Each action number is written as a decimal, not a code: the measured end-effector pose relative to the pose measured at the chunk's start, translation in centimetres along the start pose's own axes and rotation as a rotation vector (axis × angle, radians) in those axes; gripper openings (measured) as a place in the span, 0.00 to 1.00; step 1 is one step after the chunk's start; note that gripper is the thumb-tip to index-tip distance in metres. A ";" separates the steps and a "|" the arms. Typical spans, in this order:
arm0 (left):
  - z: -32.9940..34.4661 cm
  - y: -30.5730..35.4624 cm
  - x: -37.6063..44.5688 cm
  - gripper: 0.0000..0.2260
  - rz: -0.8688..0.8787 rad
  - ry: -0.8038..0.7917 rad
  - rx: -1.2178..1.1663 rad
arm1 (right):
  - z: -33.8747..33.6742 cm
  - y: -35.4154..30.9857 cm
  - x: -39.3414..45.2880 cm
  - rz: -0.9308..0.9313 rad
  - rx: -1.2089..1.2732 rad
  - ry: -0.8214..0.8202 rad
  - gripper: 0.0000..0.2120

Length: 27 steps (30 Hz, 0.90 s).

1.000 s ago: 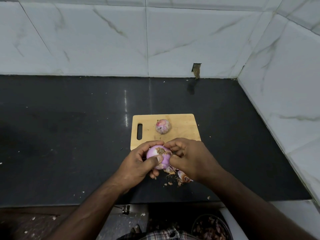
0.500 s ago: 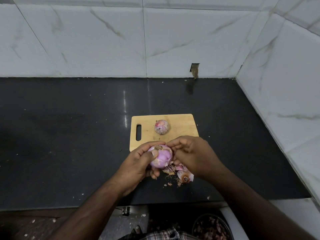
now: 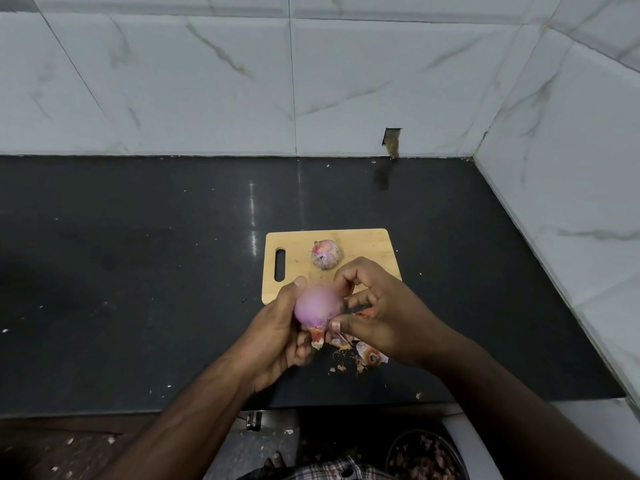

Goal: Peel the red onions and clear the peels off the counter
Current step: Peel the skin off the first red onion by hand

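A round metal bowl (image 3: 420,459) sits low down by the person's knees, below the tabletop edge. It holds dry purple and brown peel bits.

The left hand (image 3: 277,336) curls around a smooth, round, purple onion (image 3: 318,308) and holds it just above the black shiny tabletop (image 3: 138,271). The right hand (image 3: 384,313) pinches a thin papery strip of skin (image 3: 317,336) hanging at the onion's bottom end. A small heap of crinkly peels (image 3: 363,351) lies on the tabletop under the right hand.

A flat wooden board (image 3: 367,244) with a slot handle lies behind the hands. A second onion (image 3: 326,254), round with pink and white patchy skin, rests on it. The walls are white marble tiles (image 3: 207,81).
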<state>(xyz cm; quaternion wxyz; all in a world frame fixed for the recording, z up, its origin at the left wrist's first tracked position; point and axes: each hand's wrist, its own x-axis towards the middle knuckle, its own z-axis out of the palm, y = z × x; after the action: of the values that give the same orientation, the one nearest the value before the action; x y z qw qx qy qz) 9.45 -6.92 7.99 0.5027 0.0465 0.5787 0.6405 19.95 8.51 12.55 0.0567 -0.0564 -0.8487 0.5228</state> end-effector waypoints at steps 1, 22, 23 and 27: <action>0.1 0.0 0.0 0.29 -0.002 0.011 0.007 | 0.0 -0.1 0.1 -0.003 0.000 -0.006 0.21; 0.8 0.2 0.3 0.25 -0.039 0.077 -0.106 | 0.0 0.3 0.4 -0.010 0.036 0.047 0.17; 0.8 0.3 0.3 0.25 -0.034 0.077 -0.103 | 0.1 0.3 0.4 -0.009 0.089 0.057 0.18; 1.0 0.4 0.2 0.27 -0.021 0.091 -0.053 | 0.9 0.6 0.4 -0.004 0.104 0.066 0.21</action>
<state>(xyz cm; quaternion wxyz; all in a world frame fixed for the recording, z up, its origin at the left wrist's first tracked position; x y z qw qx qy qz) 9.72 -6.00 8.52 0.4836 -0.0019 0.5842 0.6518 19.41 8.08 11.62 0.0886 -0.0692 -0.8181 0.5640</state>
